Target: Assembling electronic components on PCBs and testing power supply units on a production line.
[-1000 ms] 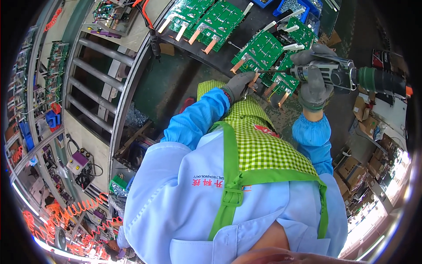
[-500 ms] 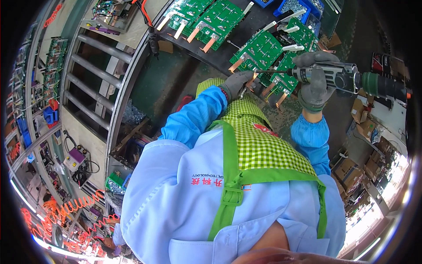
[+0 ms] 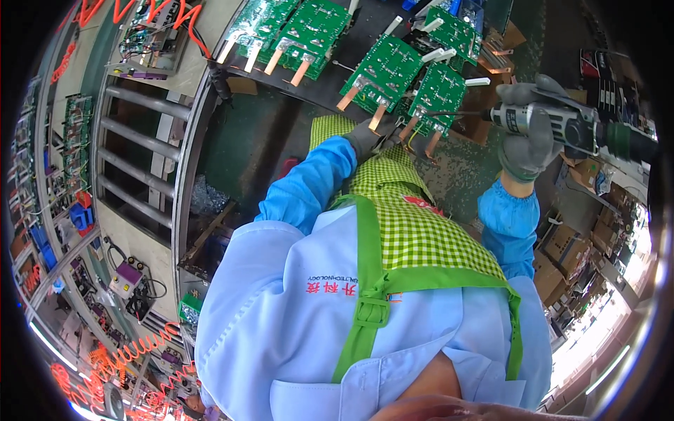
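Observation:
My right hand (image 3: 525, 149), in a grey glove, is wrapped round a grey power screwdriver (image 3: 512, 119). Its long thin bit points left, with the tip over the front right green circuit board (image 3: 441, 88); contact cannot be made out. My left hand (image 3: 364, 140), also gloved, is closed below the copper strips of the middle circuit board (image 3: 387, 69). One copper strip (image 3: 378, 118) sticks out just over its fingers. The fingertips are partly hidden, and what they hold is unclear. Each board carries solder points, copper strips at its near edge and white strips at the far side.
More green circuit boards (image 3: 312, 35) lie on the dark bench (image 3: 345, 48) at the left, and another board (image 3: 453, 36) sits behind the front right one. Steel rollers (image 3: 144, 133) in a frame stand at left. Cardboard boxes (image 3: 558, 245) are piled at right.
The screwdriver has moved right, its tip leaving the copper strip by my left hand for the front right board. The view has shifted, so the boards appear farther left and higher.

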